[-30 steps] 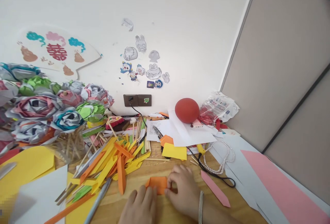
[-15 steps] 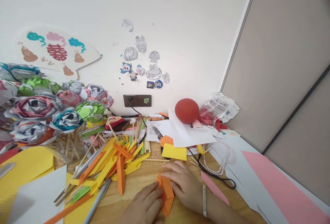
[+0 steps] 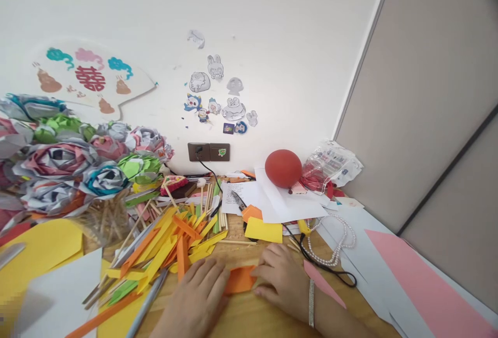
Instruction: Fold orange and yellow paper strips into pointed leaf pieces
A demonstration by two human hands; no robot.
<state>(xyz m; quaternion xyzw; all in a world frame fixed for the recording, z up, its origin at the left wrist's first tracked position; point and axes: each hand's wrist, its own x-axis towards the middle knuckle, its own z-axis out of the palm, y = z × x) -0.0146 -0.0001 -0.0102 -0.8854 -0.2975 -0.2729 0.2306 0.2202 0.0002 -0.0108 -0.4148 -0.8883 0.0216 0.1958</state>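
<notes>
I see my two hands low on the wooden table (image 3: pixel 268 322), with a small piece of orange paper (image 3: pixel 240 279) lying flat between them. My left hand (image 3: pixel 196 301) rests palm down with its fingers (image 3: pixel 213 281) spread a little, and they press on the left end of the paper. My right hand (image 3: pixel 280 282) sits on the right end, its fingertips (image 3: pixel 261 275) bent close together and pinching or pushing the edge; I cannot tell which. The paper looks thin and very light, and I think it would bend or crease at once, and could slide on the smooth wood. I would hold it by the edges or corners, softly, with flat fingers. It seems folded, with a sharp straight side. To the left lies a heap of folded strips (image 3: pixel 175 247) in orange and yellow, long and pointed, with thin wooden sticks (image 3: pixel 212 198) behind. A pink strip (image 3: pixel 324 286) lies just beside my right wrist. Farther back there is a round red ball (image 3: pixel 283 167), smooth and dull, and a string of beads (image 3: pixel 336 239).
</notes>
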